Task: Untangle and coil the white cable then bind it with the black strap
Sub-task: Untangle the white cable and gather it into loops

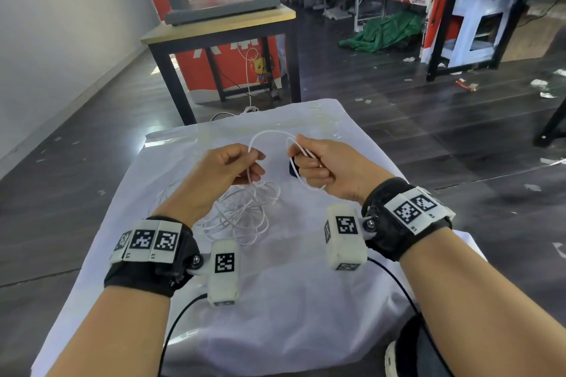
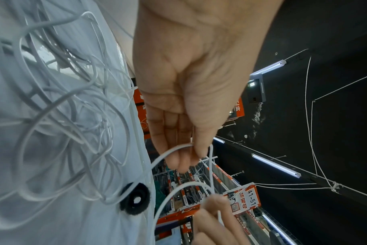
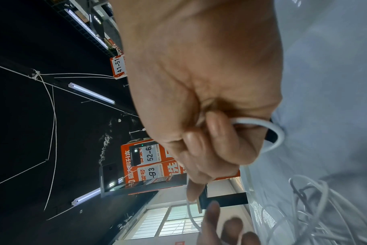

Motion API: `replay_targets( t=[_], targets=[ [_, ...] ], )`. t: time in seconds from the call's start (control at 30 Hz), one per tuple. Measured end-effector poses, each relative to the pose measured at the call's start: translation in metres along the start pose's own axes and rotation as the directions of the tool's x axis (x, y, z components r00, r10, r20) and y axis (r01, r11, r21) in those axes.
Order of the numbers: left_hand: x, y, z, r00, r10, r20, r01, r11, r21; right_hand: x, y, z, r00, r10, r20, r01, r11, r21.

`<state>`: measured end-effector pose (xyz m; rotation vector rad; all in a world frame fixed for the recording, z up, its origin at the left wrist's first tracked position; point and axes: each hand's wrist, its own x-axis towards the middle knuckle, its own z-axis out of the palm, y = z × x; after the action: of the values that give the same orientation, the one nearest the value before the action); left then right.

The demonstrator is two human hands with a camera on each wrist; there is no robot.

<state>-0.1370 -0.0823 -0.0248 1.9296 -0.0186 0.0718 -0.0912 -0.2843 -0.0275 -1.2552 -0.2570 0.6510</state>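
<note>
A thin white cable (image 1: 245, 211) lies in a loose tangle on the white-covered table (image 1: 291, 300). My left hand (image 1: 226, 168) pinches one strand above the tangle; the pinch shows between thumb and fingers in the left wrist view (image 2: 191, 149). My right hand (image 1: 318, 165) grips a small loop of the same cable in its curled fingers (image 3: 220, 142). An arc of cable (image 1: 269, 133) runs between the two hands. The black strap (image 2: 134, 199), rolled into a small ring, lies on the cloth just below the right hand and is partly hidden by it (image 1: 292, 167).
The table's far edge is close behind the hands. Beyond it stands a black-framed table (image 1: 220, 30) with a red banner behind. Shelving and a green tarp (image 1: 386, 30) fill the back right. Black camera wires (image 1: 180, 324) trail off both wrists.
</note>
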Motion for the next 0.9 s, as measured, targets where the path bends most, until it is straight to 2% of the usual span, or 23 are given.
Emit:
replay_targets(
  t=[0.13,0.27,0.33,0.47,0.53,0.6,0.63,0.7,0.77,0.83,0.9],
  targets=[
    [0.001,0.005,0.005,0.999,0.041,-0.030,-0.041,0.999,0.010,0.001,0.004,0.004,0.994,0.059,0.094,-0.052,0.996,-0.077],
    [0.000,0.006,0.006,0.994,0.049,0.098,-0.057,0.995,0.081,-0.002,0.005,0.010,0.979,0.089,0.181,-0.062,0.986,-0.152],
    [-0.001,0.005,0.007,0.993,0.052,0.108,-0.063,0.993,0.099,-0.003,0.005,0.012,0.973,0.105,0.207,-0.071,0.984,-0.166],
    [0.000,0.004,0.008,0.994,0.110,-0.018,-0.101,0.954,0.282,-0.007,0.004,0.014,0.965,0.132,0.228,-0.103,0.986,-0.134],
    [0.003,0.004,0.008,0.986,0.129,-0.102,-0.083,0.925,0.370,-0.007,0.004,0.014,0.965,0.124,0.230,-0.093,0.986,-0.139],
    [0.005,0.002,0.008,0.985,0.098,-0.144,-0.036,0.923,0.384,-0.007,0.005,0.014,0.970,0.102,0.220,-0.070,0.986,-0.148],
    [0.006,0.001,0.008,0.988,0.056,-0.147,-0.005,0.944,0.329,-0.006,0.004,0.014,0.972,0.093,0.214,-0.063,0.988,-0.144],
    [0.006,0.000,0.008,0.993,-0.062,-0.099,0.072,0.993,0.093,-0.006,0.003,0.014,0.973,0.089,0.214,-0.063,0.990,-0.128],
    [0.005,0.003,0.009,0.990,-0.137,-0.035,0.130,0.981,-0.147,-0.007,0.002,0.014,0.973,0.098,0.211,-0.077,0.991,-0.105],
    [0.005,0.007,0.008,0.986,-0.161,-0.044,0.144,0.953,-0.267,-0.008,0.002,0.014,0.974,0.100,0.201,-0.087,0.994,-0.072],
    [0.004,0.009,0.008,0.980,-0.186,-0.073,0.155,0.936,-0.317,-0.008,0.003,0.014,0.977,0.097,0.191,-0.088,0.995,-0.054]
  ],
)
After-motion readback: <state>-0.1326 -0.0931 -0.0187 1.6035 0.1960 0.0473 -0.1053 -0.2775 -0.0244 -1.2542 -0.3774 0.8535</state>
